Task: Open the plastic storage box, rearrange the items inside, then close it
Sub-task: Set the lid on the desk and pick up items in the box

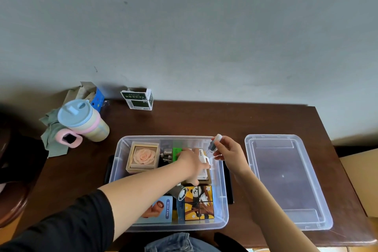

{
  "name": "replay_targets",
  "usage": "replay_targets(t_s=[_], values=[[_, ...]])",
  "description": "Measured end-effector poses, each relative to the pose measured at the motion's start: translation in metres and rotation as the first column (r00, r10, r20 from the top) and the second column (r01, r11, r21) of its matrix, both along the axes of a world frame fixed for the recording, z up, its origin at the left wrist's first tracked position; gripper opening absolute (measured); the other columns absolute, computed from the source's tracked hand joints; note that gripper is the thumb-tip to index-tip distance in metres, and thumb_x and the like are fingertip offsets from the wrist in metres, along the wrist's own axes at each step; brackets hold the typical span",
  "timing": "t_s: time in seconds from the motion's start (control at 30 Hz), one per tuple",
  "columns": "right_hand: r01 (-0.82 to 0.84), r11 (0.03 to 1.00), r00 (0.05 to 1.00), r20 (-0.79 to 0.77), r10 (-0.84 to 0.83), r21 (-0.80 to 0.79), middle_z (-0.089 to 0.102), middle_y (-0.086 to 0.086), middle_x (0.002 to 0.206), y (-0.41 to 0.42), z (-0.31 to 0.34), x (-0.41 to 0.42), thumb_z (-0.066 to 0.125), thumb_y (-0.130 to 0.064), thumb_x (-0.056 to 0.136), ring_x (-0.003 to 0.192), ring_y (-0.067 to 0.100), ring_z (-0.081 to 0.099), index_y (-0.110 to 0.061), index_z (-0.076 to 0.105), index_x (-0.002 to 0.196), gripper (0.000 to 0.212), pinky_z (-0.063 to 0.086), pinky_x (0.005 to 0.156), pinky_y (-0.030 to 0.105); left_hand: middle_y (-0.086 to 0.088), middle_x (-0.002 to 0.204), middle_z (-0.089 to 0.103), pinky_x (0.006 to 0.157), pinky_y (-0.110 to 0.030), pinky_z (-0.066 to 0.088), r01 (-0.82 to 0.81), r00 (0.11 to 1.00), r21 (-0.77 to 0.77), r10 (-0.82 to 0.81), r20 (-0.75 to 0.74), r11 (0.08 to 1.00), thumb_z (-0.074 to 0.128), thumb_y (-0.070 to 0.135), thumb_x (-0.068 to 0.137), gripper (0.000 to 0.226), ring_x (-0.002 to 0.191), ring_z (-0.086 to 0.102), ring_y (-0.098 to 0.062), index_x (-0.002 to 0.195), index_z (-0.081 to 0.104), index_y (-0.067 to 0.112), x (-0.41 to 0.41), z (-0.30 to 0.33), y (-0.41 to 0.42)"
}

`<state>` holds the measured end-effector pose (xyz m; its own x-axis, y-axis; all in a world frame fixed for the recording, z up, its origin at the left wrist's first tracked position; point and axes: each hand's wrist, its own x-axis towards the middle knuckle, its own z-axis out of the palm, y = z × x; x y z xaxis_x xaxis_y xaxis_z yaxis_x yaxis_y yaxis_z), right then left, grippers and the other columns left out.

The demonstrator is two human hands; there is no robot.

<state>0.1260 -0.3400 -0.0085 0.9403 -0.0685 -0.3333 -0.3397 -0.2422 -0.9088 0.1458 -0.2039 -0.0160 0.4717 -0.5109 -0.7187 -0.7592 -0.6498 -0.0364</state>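
The rearranging step is in hand: the clear plastic storage box [119,161] stands open at the near middle of the dark wooden table [204,120], its lid off.

Nearest in the box lie a blue MINI FAN carton [161,209] and a panda picture cube [199,202], side by side against the front wall, with a small grey cylindrical item [179,191] just behind them — what it is I cannot tell. The left hand [192,162] reaches deeper in, fingers spread flat and pressing down on a white belkin carton [202,161]; it is not curled round anything that shows. The right hand [231,154] hovers over the box's right rear corner, thumb and fingers pinching a small dark bottle with a white cap [213,145], held tilted and clear of the contents. Farther left in the box sits a rose in a square wooden frame [143,156], with a green packet [177,153] and some small batteries [167,154] between it and the left hand.

The next move, by my judgement, calls for a free slot for the bottle — probably beside the belkin carton — low enough for the lid to seat.

The clear lid [286,180] lies upside up or down I cannot tell, well right of the box. Beyond, a blue-lidded cup [81,120] rests on a grey cloth [52,139], and a small green-and-white carton [139,99] stands by the wall.
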Motion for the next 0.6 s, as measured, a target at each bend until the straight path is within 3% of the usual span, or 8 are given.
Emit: replay_targets(t_s=[0.1,0.23,0.4,0.6], values=[[-0.008,1.0,1.0,-0.001,0.008,-0.014,0.066,0.0,0.083,0.0,0.0,0.001,0.049,-0.015,0.098,0.064,0.009,0.062,-0.018,0.061,0.092,0.014,0.052,0.059,0.015,-0.025,0.156,0.001,0.092,-0.046,0.049,0.042,0.999,0.022,-0.042,0.013,0.999,0.021,0.061,0.096,0.059,0.119,0.047,-0.046,0.15,0.008,0.042,0.001,0.0,-0.002],[-0.005,1.0,1.0,-0.012,0.005,-0.031,0.067,0.003,0.084,0.0,-0.003,0.001,0.049,-0.014,0.098,0.064,0.008,0.06,-0.016,0.062,0.093,0.014,0.051,0.059,0.015,-0.018,0.156,0.004,0.088,-0.048,0.05,0.079,0.994,0.065,-0.084,0.065,0.995,0.023,0.055,0.1,0.051,0.131,0.033,-0.041,0.149,0.015,0.04,-0.003,-0.004,-0.009],[-0.024,0.993,0.999,-0.032,0.02,-0.117,0.067,-0.002,0.079,0.003,-0.006,0.003,0.052,-0.016,0.096,0.062,0.007,0.061,-0.015,0.062,0.096,0.011,0.051,0.059,0.015,-0.01,0.157,0.01,0.105,-0.052,0.029,-0.157,0.987,-0.167,0.159,0.0,0.973,0.023,0.062,0.096,0.057,0.142,0.012,-0.033,0.136,0.046,0.028,-0.004,-0.01,0.005],[-0.042,0.981,0.999,-0.033,0.036,-0.192,0.065,-0.007,0.079,0.012,-0.007,0.004,0.054,-0.021,0.095,0.063,0.005,0.064,-0.021,0.059,0.094,0.006,0.049,0.056,0.011,-0.003,0.157,0.018,0.109,-0.062,0.015,-0.347,0.937,-0.326,0.336,-0.092,0.879,0.026,0.06,0.096,0.051,0.145,0.005,-0.022,0.127,0.053,0.029,-0.014,-0.028,0.039]])
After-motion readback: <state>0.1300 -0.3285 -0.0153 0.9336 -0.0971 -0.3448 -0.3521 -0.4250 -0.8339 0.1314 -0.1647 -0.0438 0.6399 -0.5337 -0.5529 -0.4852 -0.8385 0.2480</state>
